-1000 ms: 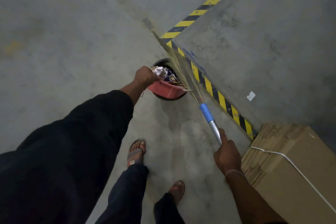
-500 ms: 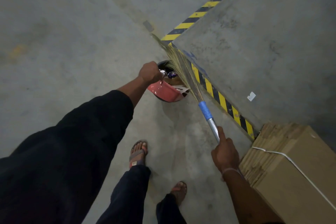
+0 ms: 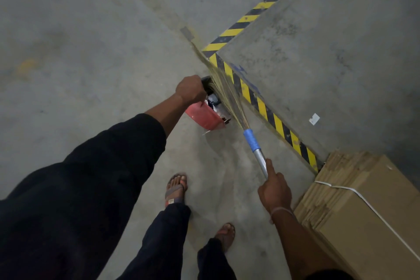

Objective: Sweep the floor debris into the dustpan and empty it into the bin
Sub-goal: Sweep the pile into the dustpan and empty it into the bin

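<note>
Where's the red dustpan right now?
In the head view, centre frame: the dustpan is tipped over the dark bin, gripped by the left hand, with the broom just right of it.

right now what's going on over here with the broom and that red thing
A person is emptying a red dustpan into a dark bin on the concrete floor. The left hand holds the dustpan tipped over the bin, with paper scraps at its mouth. The right hand grips the broom by its metal handle, bristles lying across the bin beside the striped curb. A cardboard box sits to the right.
</note>
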